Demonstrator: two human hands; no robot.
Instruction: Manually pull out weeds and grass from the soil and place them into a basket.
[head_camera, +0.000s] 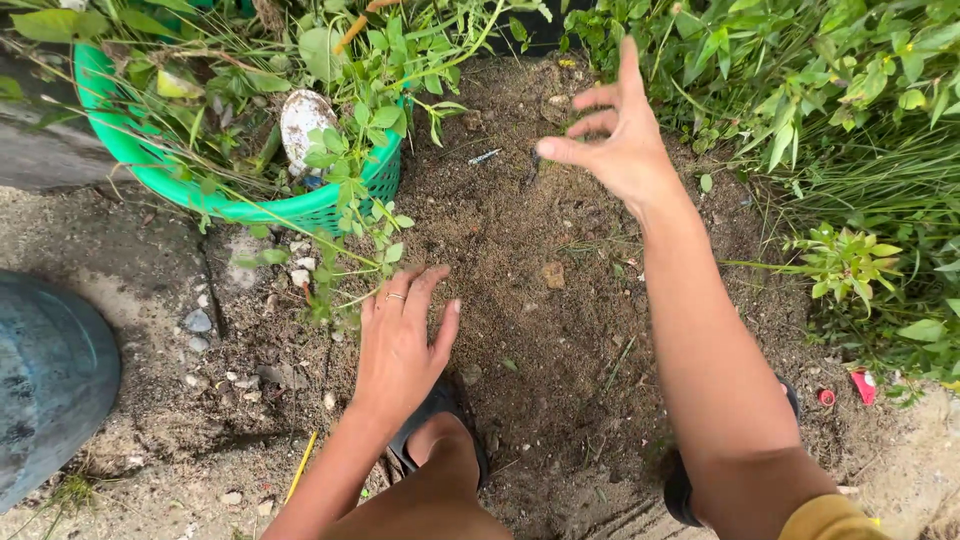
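Observation:
My left hand (402, 340) lies flat on bare brown soil (530, 250), fingers spread, a ring on one finger, holding nothing. It rests just below weed stems that trail out of a green plastic basket (250, 205). My right hand (615, 125) hovers in the air over the far part of the soil patch, fingers apart and empty, close to the green plants on the right. My feet in dark sandals (440, 415) stand on the ground below the hands.
The basket holds pulled weeds and a white shell-like piece (303, 120). Dense green plants (840, 110) border the soil on the right. A dark round container (45, 380) sits at left on concrete with pebbles. Small red scraps (862, 385) lie at right.

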